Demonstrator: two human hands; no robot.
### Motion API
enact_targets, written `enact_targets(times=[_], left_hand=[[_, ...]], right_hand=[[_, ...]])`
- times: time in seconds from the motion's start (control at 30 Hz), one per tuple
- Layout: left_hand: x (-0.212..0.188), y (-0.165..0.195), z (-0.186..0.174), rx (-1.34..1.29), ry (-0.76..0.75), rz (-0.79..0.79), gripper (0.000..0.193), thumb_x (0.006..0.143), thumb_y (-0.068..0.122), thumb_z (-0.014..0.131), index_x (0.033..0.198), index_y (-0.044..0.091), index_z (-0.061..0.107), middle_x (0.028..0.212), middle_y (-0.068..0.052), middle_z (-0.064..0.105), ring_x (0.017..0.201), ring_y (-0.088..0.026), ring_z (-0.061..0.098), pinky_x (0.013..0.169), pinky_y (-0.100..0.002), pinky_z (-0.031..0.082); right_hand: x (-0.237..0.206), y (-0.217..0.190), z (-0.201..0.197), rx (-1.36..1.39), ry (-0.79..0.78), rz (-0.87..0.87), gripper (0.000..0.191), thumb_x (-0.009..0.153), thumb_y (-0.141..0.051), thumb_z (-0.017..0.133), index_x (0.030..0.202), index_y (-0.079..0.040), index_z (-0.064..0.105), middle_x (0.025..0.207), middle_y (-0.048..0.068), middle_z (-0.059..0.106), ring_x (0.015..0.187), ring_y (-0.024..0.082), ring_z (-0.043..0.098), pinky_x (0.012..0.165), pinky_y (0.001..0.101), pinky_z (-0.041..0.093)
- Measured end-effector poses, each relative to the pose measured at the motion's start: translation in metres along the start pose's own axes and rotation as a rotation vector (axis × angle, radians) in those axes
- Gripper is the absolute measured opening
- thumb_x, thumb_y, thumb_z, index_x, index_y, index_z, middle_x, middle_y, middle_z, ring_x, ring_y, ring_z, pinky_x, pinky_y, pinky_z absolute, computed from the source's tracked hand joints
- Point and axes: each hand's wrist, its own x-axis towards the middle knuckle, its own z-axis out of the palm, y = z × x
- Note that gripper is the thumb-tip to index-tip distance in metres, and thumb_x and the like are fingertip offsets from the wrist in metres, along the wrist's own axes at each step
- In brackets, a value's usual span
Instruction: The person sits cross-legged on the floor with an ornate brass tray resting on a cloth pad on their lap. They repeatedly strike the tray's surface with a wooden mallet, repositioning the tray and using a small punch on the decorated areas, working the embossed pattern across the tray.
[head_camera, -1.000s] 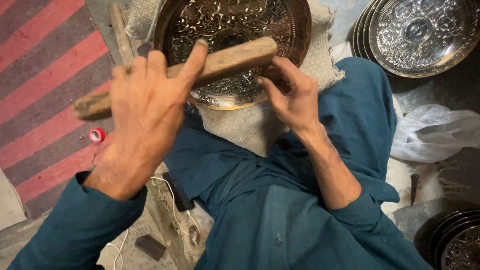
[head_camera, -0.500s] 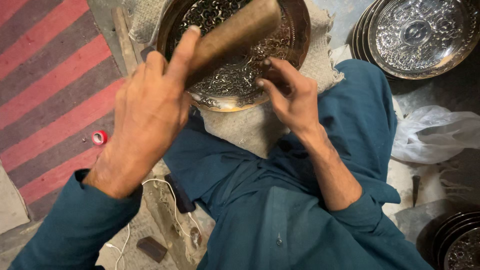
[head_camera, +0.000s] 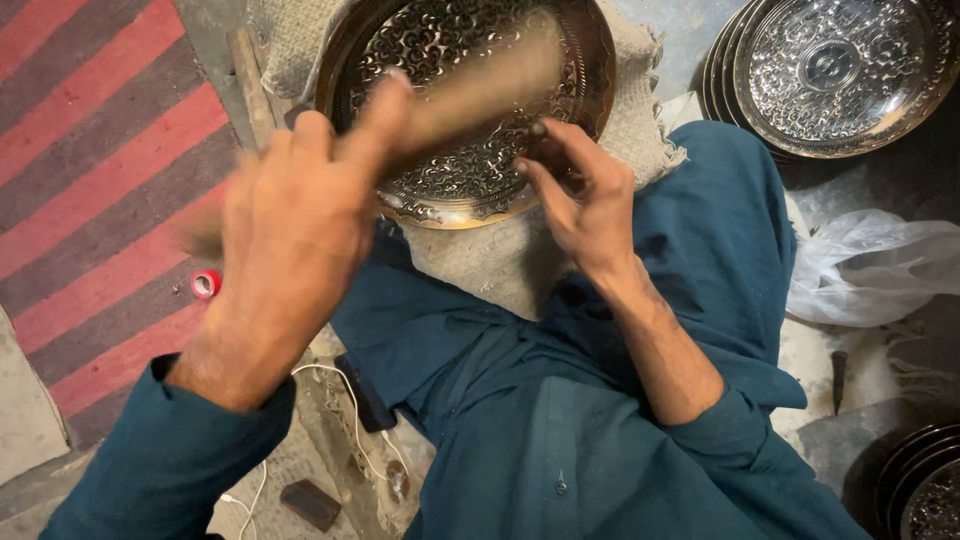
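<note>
The left hand (head_camera: 290, 225) is raised over the lap, fingers wrapped around a blurred wooden mallet (head_camera: 470, 90) that slants across the engraved tray (head_camera: 590, 80). The right hand (head_camera: 585, 205) is bent at the wrist, fingertips pinching a small dark punch (head_camera: 538, 140) upright against the tray's near rim. The tray rests on burlap (head_camera: 640, 120) on the knees; a stack of silver trays (head_camera: 840, 65) sits to the right.
</note>
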Motion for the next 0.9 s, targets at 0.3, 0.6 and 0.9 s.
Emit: enact_targets(times=[0.3,0.6,0.9], left_hand=[[0.006,0.008,-0.014,0.157,-0.075,-0.024,0.067,0.092,0.007,0.072,0.153,0.027,0.053,0.096,-0.011,0.060,0.087,-0.032,0.065,0.069,-0.046,0.050],[-0.042,-0.104,0.013,-0.494,0.392,-0.375,0.067,0.097,-0.008,0.059,0.160,0.002,0.039,0.150,-0.018,0.061,0.132,-0.028,0.063,0.118,-0.036,0.053],[-0.027,-0.092,0.111,-0.414,-0.074,-0.748,0.036,0.093,0.024,0.063,0.123,0.006,0.072,0.111,-0.028,0.072,0.105,-0.046,0.070,0.091,-0.054,0.053]], right_hand=[[0.000,0.007,-0.002,0.124,-0.007,-0.015,0.033,0.098,0.003,0.074,0.129,0.001,0.063,0.105,0.011,0.077,0.092,0.015,0.075,0.080,0.0271,0.061],[-0.002,0.041,-0.055,0.542,0.354,-0.029,0.020,0.118,-0.001,0.067,0.133,-0.007,0.055,0.109,0.011,0.075,0.100,0.020,0.075,0.088,0.0358,0.066],[0.023,0.034,-0.072,0.474,0.548,0.003,0.020,0.116,0.001,0.067,0.130,-0.005,0.054,0.106,0.010,0.073,0.096,0.017,0.071,0.085,0.0321,0.062]])
